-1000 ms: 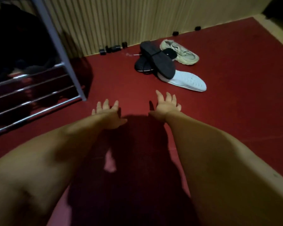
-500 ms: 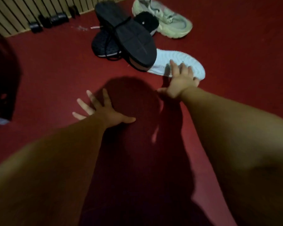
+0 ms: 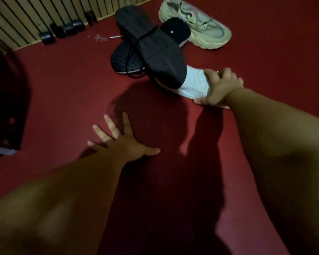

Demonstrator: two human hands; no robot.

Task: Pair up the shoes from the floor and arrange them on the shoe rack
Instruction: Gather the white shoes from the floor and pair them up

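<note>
**Head view, read left to right.** At far left is a dark mass I cannot identify, and I cannot make out the rack here. Small dark weights (image 3: 63, 31) stand along the slatted wall (image 3: 44, 13).

**Left hand** (image 3: 122, 142): the fingers (image 3: 109, 124) are wide and straight, palm down, on or just above the red floor (image 3: 63, 89); I cannot tell which. It holds nothing.

**Centre:** all the shoes lie heaped on the floor.
- A lower black shoe (image 3: 123, 60) sits under a top black shoe (image 3: 155, 50), which is sole up.
- The near end of the top black shoe overlaps the white shoe (image 3: 193, 83), also sole up.
- A green shoe (image 3: 197, 23) lies just behind the heap.

**Right hand** (image 3: 221, 87): the fingers (image 3: 226, 72) curl over the far edge of the white shoe's free end, with the thumb on the near edge. The hand is holding the shoe.

**Step in hand, as I judge it:** freeing the white shoe from the heap.
- I would draw it low and along its own length, so the top black shoe slides off rather than tipping.
- The idle left hand could steady that shoe.
- The loose black lace may snag, so I would pull slowly.
- I would turn the white shoe over before choosing its mate, since its upper is hidden.
</note>
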